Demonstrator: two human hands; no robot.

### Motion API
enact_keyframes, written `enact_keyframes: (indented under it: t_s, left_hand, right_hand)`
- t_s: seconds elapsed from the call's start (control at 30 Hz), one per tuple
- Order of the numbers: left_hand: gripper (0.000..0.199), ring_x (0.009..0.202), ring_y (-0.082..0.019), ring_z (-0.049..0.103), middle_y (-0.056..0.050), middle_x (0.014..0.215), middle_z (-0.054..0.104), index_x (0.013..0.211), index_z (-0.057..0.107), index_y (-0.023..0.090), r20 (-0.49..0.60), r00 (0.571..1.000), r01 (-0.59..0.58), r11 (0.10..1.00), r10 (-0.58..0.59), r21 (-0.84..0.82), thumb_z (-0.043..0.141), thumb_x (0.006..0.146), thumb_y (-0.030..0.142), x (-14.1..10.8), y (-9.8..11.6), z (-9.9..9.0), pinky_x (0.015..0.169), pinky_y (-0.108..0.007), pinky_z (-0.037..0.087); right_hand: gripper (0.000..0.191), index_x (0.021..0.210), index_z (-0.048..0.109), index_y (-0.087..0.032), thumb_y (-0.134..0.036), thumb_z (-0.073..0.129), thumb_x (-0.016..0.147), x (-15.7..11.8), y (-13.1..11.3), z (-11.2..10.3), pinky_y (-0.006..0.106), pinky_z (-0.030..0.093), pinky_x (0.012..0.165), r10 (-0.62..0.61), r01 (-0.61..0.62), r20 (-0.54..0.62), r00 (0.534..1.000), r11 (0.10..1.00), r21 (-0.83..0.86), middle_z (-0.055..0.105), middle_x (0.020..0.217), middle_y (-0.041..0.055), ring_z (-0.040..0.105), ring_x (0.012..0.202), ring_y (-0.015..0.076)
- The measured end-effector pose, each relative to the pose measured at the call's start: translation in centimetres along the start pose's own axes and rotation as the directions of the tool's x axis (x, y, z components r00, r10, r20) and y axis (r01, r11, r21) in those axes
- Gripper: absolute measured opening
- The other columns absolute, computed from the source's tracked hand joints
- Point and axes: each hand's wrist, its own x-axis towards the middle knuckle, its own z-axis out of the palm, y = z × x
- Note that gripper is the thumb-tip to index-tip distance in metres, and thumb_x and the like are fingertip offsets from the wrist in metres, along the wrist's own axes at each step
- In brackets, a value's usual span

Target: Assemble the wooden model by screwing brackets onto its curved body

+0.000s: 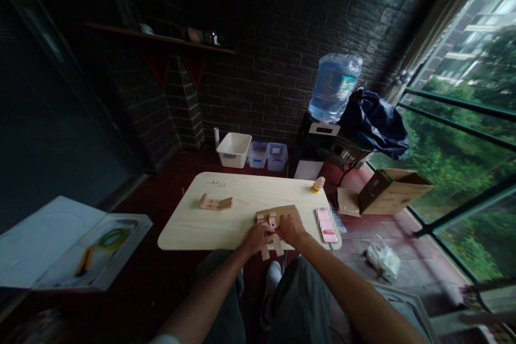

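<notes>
At the near edge of the table lies a light-brown wooden assembly point(290, 210), a flat board with narrow slats, two of which stick out past the edge. My left hand point(257, 237) is closed on the slats from the left. From the right, my right hand point(292, 230) bends over the board with its fingers pinched close to the left fingertips; whatever they hold is too small to make out. Another wooden piece point(215, 203) with a curved end sits apart on the left half of the table. Several small metal-looking bits point(219, 184) lie behind it.
On the pale table point(242, 188) are a yellow-capped bottle point(318, 184) and a pink phone-like item point(327, 226). Plastic bins point(234, 151) and a water dispenser point(318, 140) stand behind. An open white case point(116, 252) is at left, a cardboard box point(393, 193) at right.
</notes>
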Motion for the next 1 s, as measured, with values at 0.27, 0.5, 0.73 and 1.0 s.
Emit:
enact_keyframes:
  t_s: [0.27,0.5,0.73,1.0]
  left_hand:
    - [0.012,0.088,-0.019,0.066,-0.004,0.089,0.076,0.084,0.08,0.021,-0.007,1.0,-0.01,1.0,0.01,0.001,0.068,0.085,0.025,0.2,0.0,0.3,0.08,-0.029,0.046]
    - [0.016,0.084,-0.019,0.064,-0.004,0.083,0.074,0.077,0.077,0.019,-0.005,1.0,-0.005,0.999,0.006,0.038,0.07,0.086,0.03,0.1,-0.1,0.2,0.079,-0.028,0.044]
    - [0.011,0.085,-0.019,0.064,-0.004,0.085,0.074,0.08,0.078,0.019,-0.003,1.0,0.01,1.0,-0.01,0.02,0.07,0.085,0.027,0.1,0.1,0.1,0.078,-0.027,0.045]
    - [0.01,0.087,-0.019,0.064,-0.004,0.085,0.076,0.081,0.079,0.021,-0.025,1.0,0.003,1.0,-0.003,0.0,0.069,0.081,0.021,0.1,0.0,0.5,0.08,-0.028,0.046]
  right_hand:
    - [0.031,0.119,0.068,-0.02,-0.016,0.056,0.09,-0.7,0.3,-2.8,0.03,0.052,0.077,-0.282,0.286,0.055,0.958,0.955,-0.081,0.077,0.109,0.0122,0.073,0.099,0.0253]
    - [0.029,0.117,0.07,-0.013,-0.025,0.06,0.092,-0.2,0.5,-2.4,0.03,0.052,0.076,-0.233,0.234,0.036,0.972,0.971,-0.045,0.077,0.107,0.0158,0.073,0.098,0.0266]
    - [0.038,0.112,0.072,-0.012,-0.043,0.062,0.092,0.3,0.5,-0.3,0.028,0.051,0.077,0.01,-0.01,0.0,1.0,0.998,0.068,0.077,0.106,0.018,0.073,0.098,0.0256]
    - [0.029,0.112,0.073,-0.014,-0.029,0.062,0.089,-1.1,0.3,-1.6,0.032,0.053,0.078,-0.136,0.137,0.011,0.991,0.99,-0.032,0.077,0.105,0.0173,0.073,0.099,0.0281]
